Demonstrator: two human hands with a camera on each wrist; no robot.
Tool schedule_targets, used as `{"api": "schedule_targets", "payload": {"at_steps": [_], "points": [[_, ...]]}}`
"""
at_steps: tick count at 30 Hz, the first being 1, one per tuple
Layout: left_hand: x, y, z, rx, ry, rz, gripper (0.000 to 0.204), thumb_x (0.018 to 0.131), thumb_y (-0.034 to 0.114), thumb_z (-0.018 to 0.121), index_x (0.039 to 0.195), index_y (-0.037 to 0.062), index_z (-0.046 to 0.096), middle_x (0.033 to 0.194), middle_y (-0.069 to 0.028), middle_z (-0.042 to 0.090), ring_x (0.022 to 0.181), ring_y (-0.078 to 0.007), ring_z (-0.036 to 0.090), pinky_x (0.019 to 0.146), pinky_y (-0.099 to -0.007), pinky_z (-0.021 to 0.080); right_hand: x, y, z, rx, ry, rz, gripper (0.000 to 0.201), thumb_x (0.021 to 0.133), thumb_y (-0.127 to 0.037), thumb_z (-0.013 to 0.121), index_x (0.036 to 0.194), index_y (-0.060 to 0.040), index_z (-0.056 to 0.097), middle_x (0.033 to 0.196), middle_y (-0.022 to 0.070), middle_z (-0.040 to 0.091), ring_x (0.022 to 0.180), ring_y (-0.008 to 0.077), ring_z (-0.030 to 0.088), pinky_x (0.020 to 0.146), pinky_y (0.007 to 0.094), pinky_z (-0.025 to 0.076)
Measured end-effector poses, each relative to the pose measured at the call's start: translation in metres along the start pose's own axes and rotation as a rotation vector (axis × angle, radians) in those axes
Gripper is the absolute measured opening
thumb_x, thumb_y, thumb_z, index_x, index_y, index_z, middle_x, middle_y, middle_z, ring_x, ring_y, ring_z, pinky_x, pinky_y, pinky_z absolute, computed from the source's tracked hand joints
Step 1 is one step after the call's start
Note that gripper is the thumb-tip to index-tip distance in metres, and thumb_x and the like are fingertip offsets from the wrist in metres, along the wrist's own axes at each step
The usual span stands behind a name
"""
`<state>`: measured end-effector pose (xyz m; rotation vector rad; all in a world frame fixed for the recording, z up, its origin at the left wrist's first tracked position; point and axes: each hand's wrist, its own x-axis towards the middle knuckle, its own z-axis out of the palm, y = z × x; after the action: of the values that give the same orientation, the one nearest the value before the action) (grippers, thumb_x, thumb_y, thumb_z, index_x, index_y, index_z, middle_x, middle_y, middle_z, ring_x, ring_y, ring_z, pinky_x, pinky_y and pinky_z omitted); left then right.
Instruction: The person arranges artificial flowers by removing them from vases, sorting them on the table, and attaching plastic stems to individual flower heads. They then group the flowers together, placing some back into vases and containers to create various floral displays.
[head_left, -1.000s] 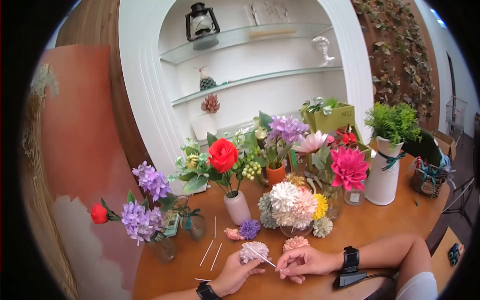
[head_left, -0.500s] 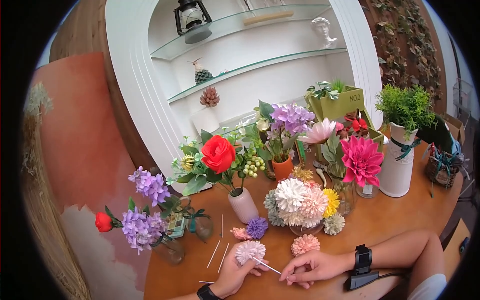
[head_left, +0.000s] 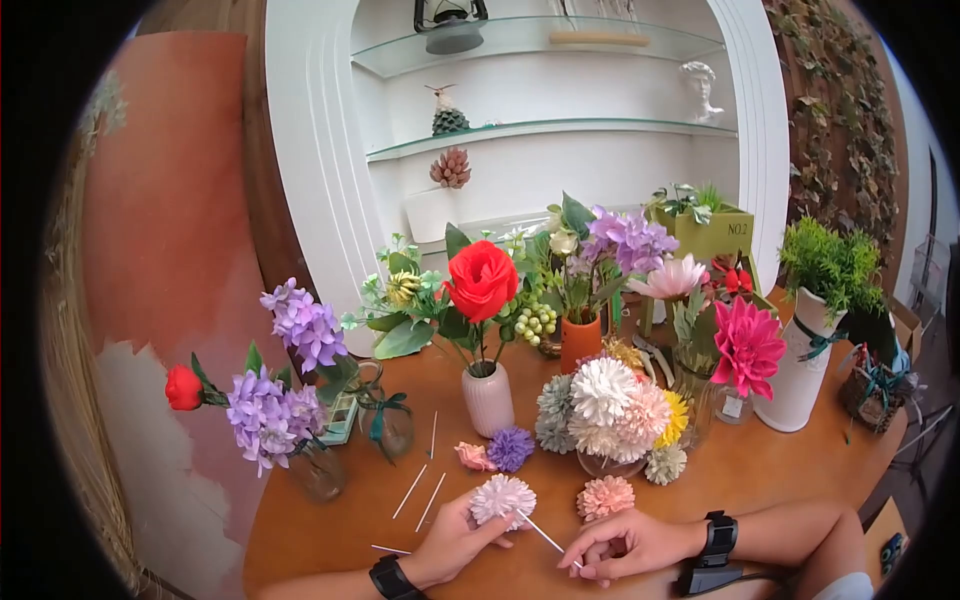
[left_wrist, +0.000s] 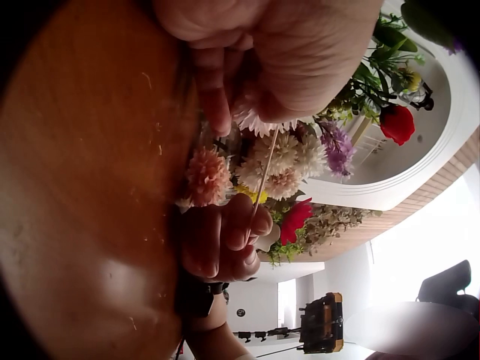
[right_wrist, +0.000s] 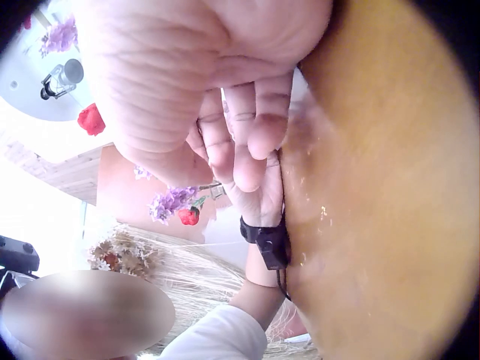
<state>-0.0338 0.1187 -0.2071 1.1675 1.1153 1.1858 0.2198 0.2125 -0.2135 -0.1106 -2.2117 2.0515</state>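
In the head view my left hand holds a pale pink pompom flower head near the table's front edge. A thin white stick slants between both hands, its upper end at the flower's lower right side. My right hand pinches the stick's lower end between thumb and fingers. The left wrist view shows the stick running from the petals to the right fingertips. In the right wrist view, the right hand hides the flower and most of the stick.
Several loose white sticks lie left of the left hand. Purple and peach flower heads lie close by. Behind stand a pink vase with a red rose, a pompom bouquet and a white pitcher. Glass jars stand at left.
The stick's upper end has gone from lying across the flower to its lower right side. The flower's petals have turned more toward the head camera, whose view has also shifted.
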Motion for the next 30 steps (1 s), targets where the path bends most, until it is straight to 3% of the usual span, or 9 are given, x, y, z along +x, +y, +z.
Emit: {"api": "schedule_targets", "payload": {"at_steps": [10, 12, 30], "points": [[0.0028, -0.001, 0.0026, 0.012, 0.001, 0.016, 0.041, 0.097, 0.014, 0.055, 0.133, -0.0008, 0.042, 0.124, -0.0108, 0.058, 0.111, -0.0236, 0.062, 0.077, -0.0272, 0.055, -0.0021, -0.0037, 0.0008, 0.08, -0.003, -0.024, 0.028, 0.094, -0.003, 0.058, 0.122, 0.0006, 0.058, 0.105, 0.0052, 0.066, 0.077, 0.0064, 0.061, 0.071, 0.0206, 0.051], [0.0021, -0.0011, 0.0026, 0.029, -0.001, 0.016, 0.04, 0.097, 0.014, 0.055, 0.132, -0.0004, 0.043, 0.124, -0.0098, 0.058, 0.111, -0.0223, 0.062, 0.077, -0.0273, 0.056, -0.0017, -0.0023, 0.0013, 0.071, -0.011, -0.019, 0.031, 0.095, -0.006, 0.057, 0.126, -0.0027, 0.056, 0.102, 0.0006, 0.065, 0.074, 0.0026, 0.058, 0.07, 0.0183, 0.048], [0.0031, -0.0056, 0.0003, 0.061, -0.013, 0.004, 0.038, 0.095, 0.01, 0.057, 0.13, -0.0002, 0.046, 0.12, -0.0081, 0.06, 0.108, -0.0201, 0.063, 0.074, -0.026, 0.056, -0.0026, -0.0047, -0.0003, 0.044, -0.021, -0.054, 0.034, 0.095, -0.005, 0.058, 0.129, -0.0033, 0.055, 0.103, 0.001, 0.066, 0.072, 0.0024, 0.058, 0.068, 0.0178, 0.047]]}}
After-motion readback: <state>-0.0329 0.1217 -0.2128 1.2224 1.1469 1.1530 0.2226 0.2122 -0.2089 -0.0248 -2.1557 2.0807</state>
